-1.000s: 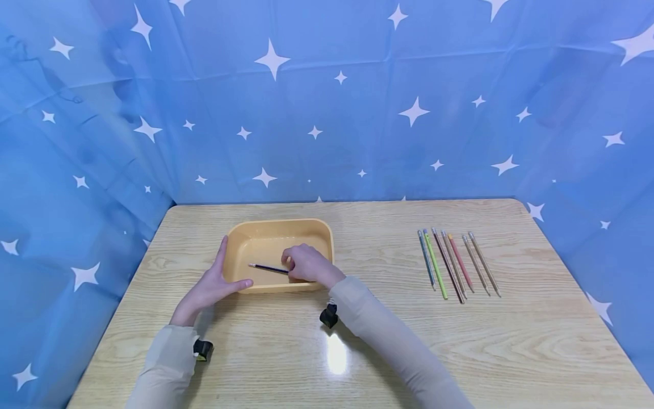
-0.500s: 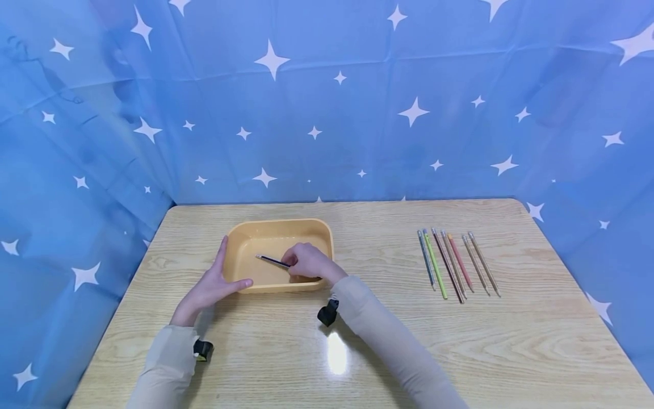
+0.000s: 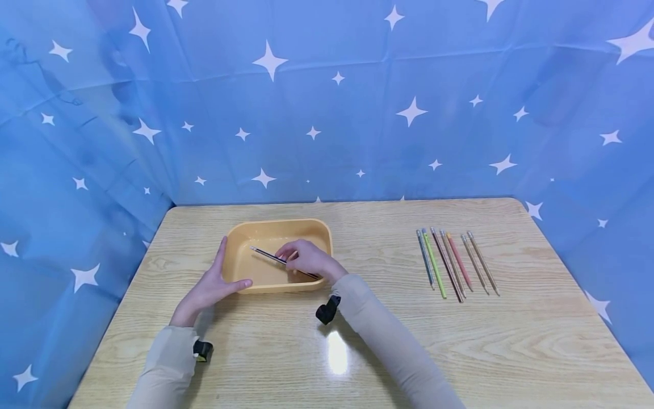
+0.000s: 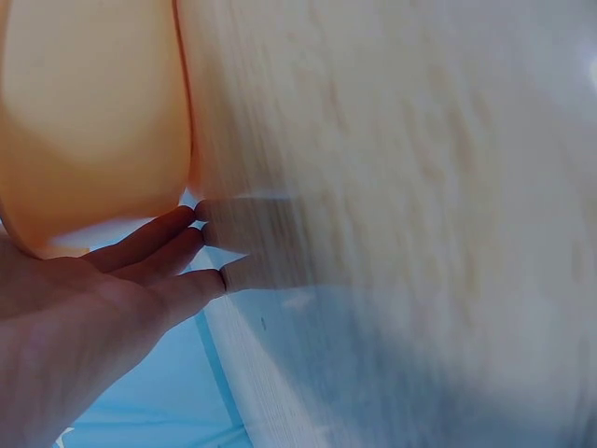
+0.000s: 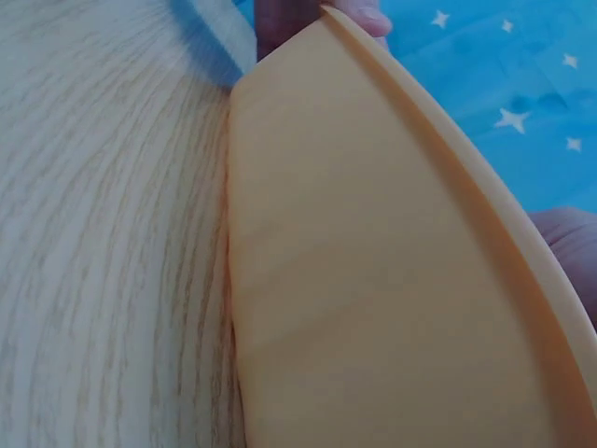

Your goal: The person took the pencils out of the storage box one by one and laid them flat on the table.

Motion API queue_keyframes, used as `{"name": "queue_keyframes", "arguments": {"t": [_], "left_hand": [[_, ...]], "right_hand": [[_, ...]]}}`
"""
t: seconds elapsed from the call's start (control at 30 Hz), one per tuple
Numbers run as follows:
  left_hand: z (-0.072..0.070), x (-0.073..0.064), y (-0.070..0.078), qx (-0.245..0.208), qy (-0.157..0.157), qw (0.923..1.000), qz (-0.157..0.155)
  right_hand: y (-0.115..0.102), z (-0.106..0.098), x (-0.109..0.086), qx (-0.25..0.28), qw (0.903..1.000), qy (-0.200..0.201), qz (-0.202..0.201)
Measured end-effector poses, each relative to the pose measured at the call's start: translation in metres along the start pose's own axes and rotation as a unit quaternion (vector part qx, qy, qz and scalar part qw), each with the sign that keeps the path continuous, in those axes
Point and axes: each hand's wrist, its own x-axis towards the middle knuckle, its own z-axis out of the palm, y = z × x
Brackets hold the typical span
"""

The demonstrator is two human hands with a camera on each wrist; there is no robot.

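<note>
A dark pencil (image 3: 268,255) with a pale eraser end slants inside a yellow plastic bin (image 3: 276,288) in the head view. My right hand (image 3: 309,260) reaches over the near rim and pinches this pencil around its middle, the eraser end pointing to the far left. My left hand (image 3: 214,287) steadies the bin's left end, thumb over the near corner and fingers stretched along the side. The left wrist view shows those straight fingers against the bin's outer wall (image 4: 93,93). In the right wrist view the bin's wall (image 5: 354,261) hides most of my right hand (image 5: 569,247).
Several pencils lie in a loose row at the table's right, among them a blue one (image 3: 425,258), a green one (image 3: 434,263) and a red one (image 3: 460,261). A blue curtain (image 3: 337,125) with white stars hangs behind the wooden table (image 3: 378,318).
The pencil's eraser end has swung toward the back of the bin and more of its length shows. My right hand has shifted slightly left; my left hand stays put.
</note>
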Motion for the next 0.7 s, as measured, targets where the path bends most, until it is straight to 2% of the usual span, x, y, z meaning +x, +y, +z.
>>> {"name": "queue_keyframes", "arguments": {"t": [0.13, 0.4, 0.7], "left_hand": [[0.0, 0.0, 0.0, 0.002, -0.002, 1.0, 0.003], [0.001, 0.001, -0.003, 0.001, -0.002, 1.0, -0.004], [0.0, 0.001, -0.002, 0.001, -0.003, 1.0, -0.005]], "right_hand": [[0.001, -0.001, 0.001, 0.034, 0.9992, 0.018, 0.001], [-0.003, -0.006, -0.001, 0.042, 0.9967, 0.067, -0.015], [-0.014, -0.02, -0.011, 0.07, 0.9891, 0.104, -0.076]]}}
